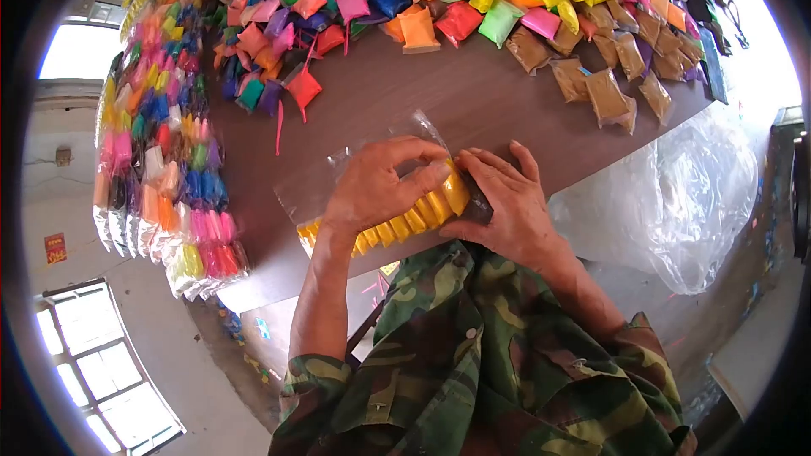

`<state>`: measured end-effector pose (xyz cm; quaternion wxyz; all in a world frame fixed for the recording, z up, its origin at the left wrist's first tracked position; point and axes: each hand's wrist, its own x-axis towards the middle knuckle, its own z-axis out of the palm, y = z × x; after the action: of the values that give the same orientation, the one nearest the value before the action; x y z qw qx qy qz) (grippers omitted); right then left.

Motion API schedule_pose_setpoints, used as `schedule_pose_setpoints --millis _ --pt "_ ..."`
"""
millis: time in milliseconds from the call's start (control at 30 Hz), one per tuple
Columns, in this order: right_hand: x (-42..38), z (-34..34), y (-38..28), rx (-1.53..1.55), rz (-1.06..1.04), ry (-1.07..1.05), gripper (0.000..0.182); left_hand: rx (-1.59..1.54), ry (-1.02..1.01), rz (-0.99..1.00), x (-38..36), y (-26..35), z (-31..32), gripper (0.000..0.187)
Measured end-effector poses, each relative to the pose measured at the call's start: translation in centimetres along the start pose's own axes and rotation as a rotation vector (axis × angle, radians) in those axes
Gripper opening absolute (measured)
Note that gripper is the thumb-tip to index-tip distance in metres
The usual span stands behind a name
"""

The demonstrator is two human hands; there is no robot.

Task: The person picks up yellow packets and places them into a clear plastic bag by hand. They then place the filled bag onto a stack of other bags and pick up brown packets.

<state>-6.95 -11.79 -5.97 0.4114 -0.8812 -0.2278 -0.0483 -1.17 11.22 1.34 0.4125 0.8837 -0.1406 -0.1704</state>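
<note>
On the near edge of the brown table, a row of small yellow packets (411, 221) lies in a long clear plastic bag (296, 203). My left hand (380, 181) reaches over the row, its thumb and forefinger closed at the top of the end packet (455, 192). Around the right end of the bag is my right hand (511, 207), with its thumb below and its forefinger above. The other right fingers stretch out over the table. Part of the row is hidden under my left hand and wrist.
Loose colourful packets (355, 2) are heaped along the far side of the table (363, 89), with brown packets (606, 95) at the right. Filled bags (160, 177) are stacked on the left. A large clear plastic sheet or bag (684, 194) hangs off the right edge.
</note>
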Motion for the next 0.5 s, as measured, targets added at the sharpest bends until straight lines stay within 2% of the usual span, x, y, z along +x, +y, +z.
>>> schedule_pose_setpoints --millis 100,233,500 --pt "0.0 -0.1 0.2 0.02 -0.03 0.039 0.078 0.026 -0.077 -0.088 0.2 0.5 -0.4 0.031" --pt "0.1 0.1 0.2 0.024 -0.047 0.081 0.056 -0.042 -0.076 -0.085 -0.5 -1.0 -0.7 0.026" --pt "0.4 0.8 0.0 0.031 0.003 0.143 0.041 -0.099 -0.115 -0.008 -0.8 -1.6 0.3 0.025"
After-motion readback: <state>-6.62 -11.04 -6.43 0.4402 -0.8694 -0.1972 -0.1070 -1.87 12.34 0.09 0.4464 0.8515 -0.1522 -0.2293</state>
